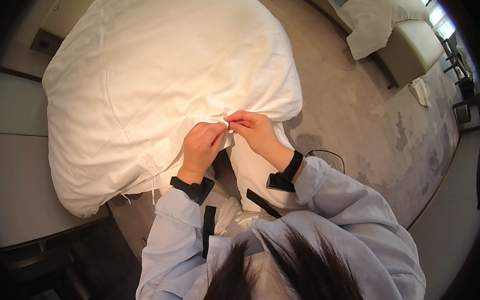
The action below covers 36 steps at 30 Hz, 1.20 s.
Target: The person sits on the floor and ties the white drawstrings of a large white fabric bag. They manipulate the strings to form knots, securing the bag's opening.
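Note:
A puffy duvet in a white cover lies before me, its near edge gathered at my fingers. My left hand pinches white cloth at that edge between thumb and fingers. From the other side, my right hand pinches the same spot, the fingertips of both hands nearly touching. Whether they hold a thin tie or the hem itself is too small to tell. Farther left along the edge, thin white fabric ties hang loose. What bears the duvet is hidden beneath it.
Patterned grey carpet stretches to the right. Beyond it stands a pale upholstered bench with white bedding draped over it. White cloth lies on the floor nearby. A thin dark cable loops by my right forearm. Pale panels line the left.

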{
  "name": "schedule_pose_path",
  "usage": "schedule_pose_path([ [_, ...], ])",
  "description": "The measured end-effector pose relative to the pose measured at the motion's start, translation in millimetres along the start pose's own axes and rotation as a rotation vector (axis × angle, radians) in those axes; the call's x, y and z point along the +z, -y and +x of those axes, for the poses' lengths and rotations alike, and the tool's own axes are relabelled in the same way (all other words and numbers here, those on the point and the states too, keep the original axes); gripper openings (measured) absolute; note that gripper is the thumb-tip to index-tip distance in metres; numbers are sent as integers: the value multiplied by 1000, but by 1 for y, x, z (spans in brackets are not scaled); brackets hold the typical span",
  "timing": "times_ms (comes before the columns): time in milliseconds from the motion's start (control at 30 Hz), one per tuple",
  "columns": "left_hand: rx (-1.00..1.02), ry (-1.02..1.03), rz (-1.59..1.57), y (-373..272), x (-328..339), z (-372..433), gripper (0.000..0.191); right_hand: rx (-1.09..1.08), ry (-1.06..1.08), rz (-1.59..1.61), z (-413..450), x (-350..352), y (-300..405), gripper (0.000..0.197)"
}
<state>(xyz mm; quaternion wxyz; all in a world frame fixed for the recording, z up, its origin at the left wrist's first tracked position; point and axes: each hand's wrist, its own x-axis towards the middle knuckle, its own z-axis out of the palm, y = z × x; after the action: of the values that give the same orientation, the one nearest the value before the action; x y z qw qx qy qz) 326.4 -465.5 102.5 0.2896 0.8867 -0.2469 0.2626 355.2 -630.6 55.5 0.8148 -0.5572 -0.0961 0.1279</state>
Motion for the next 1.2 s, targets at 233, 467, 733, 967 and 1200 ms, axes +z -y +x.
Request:
schedule_pose_path([
  [233, -72, 74, -41, 0, -3, -1, 14, 19, -9, 28, 1, 1, 1, 14],
  [467, -153, 212, -75, -1, -10, 5, 24, 58, -23, 44, 3, 0, 1, 19],
  [733, -415, 274, -310, 2, -14, 7, 49, 83, 14, -24, 0, 0, -3, 17],
  [967, -563, 259, -330, -2, -21, 10, 53, -377, 170, -499, -9, 1, 25, 21],
  [1200, -365, 112, -195, -7, -7, -3, 49, -130, 44, -184, -1, 4, 4, 19],
])
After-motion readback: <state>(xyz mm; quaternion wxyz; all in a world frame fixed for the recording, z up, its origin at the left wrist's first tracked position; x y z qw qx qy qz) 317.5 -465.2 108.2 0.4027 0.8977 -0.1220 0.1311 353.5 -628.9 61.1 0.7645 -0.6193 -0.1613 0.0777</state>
